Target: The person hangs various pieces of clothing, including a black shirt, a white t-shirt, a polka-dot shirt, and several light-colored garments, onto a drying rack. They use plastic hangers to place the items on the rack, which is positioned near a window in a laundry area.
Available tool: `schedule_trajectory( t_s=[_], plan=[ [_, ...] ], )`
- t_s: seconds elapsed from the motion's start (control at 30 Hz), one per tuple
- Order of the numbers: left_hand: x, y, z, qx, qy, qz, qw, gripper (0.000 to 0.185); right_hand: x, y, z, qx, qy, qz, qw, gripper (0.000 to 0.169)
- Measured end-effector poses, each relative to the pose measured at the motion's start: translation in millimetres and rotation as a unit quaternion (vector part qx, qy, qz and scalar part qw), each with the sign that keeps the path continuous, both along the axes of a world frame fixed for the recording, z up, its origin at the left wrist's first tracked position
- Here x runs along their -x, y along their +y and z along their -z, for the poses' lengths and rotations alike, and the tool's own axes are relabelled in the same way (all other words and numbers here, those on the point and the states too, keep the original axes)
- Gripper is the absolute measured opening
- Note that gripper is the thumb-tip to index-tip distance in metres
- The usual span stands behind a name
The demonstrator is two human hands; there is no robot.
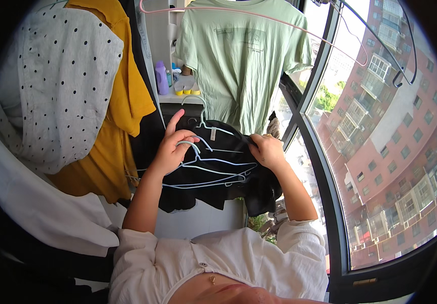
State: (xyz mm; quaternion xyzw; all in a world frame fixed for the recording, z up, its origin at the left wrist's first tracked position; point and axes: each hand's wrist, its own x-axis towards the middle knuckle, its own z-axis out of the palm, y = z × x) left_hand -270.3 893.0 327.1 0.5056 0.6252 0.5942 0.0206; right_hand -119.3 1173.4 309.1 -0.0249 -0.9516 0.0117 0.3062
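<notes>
My left hand is closed around the hooks of thin light-blue and pale-green clothes hangers, with its index finger stretched out. Those hangers spread to the right, in front of a black garment. A pale-green hanger sits at the garment's neck opening, its hook above the collar and one arm running into the cloth. At the right of that neckline, my right hand pinches the black fabric. A small pale label shows inside the collar.
A light-green T-shirt hangs ahead. To the left hang a mustard garment and dotted grey fabric. A pink hanger crosses overhead. Behind stands a shelf with a purple bottle. A dark window frame borders the right.
</notes>
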Motion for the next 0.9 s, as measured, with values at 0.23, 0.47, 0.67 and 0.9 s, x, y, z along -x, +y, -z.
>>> schedule_trajectory(
  t_s=[0.23, 0.47, 0.67, 0.9],
  plan=[
    [12, 11, 31, 0.012, -0.118, 0.175, 0.977, 0.018, -10, -22, 58, -0.006, -0.002, -0.090, 0.996, 0.025],
    [2, -5, 39, 0.055, 0.077, 0.040, 0.995, 0.009, -13, 10, 105, 0.172, 0.114, 0.118, 0.971, 0.030],
    [19, -28, 63, 0.045, 0.081, 0.059, 0.994, 0.013, 1, 41, 125, 0.699, 0.086, -0.057, 0.707, 0.027],
    [36, -61, 70, 0.002, -0.141, 0.139, 0.980, 0.015, 18, 30, 113, 0.788, 0.024, -0.029, 0.614, 0.032]
  ],
)
